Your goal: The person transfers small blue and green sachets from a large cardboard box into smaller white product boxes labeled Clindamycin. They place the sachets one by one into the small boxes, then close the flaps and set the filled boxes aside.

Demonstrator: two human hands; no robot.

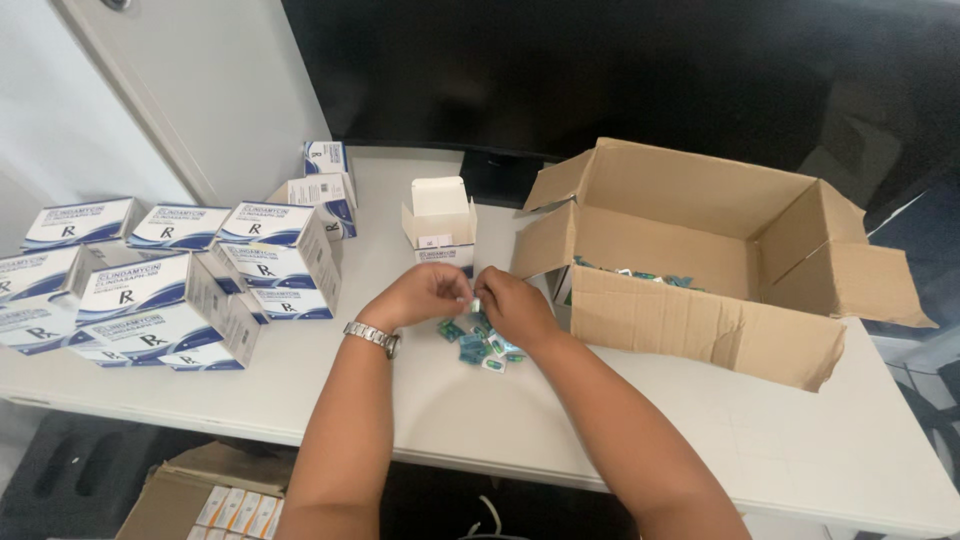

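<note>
- Seen from the head camera, looking down: both forearms reach forward over a white worktop [560, 440] and meet near its middle.
- Left hand [420, 295], with a metal wristwatch [372, 338] on its wrist, has its fingertips pinched together at the meeting point; the grip looks closed on a small teal-and-white blister piece [476, 304], though most of that piece is hidden by the fingers.
- Right hand [513, 305] is curled the same way, its fingertips touching the same small piece from the other side, so the two hands share one grip between them.
- Directly below and slightly toward the person from that pinch lies a loose heap of teal blister pieces [478, 345] on the worktop, touching the right hand's underside; it is nearer the right hand than the left.
- Just beyond the hands, away from the person, stands a small white carton [440, 225] with its lid flap upright and open.
- To the right, an open brown cardboard box [700, 270] holds more teal pieces along its inner floor.
- To the left, well apart from the hands, are stacked white-and-blue medicine cartons [180, 290].
- Below the worktop's near edge, another brown box [210, 495] of small packs shows.
</note>
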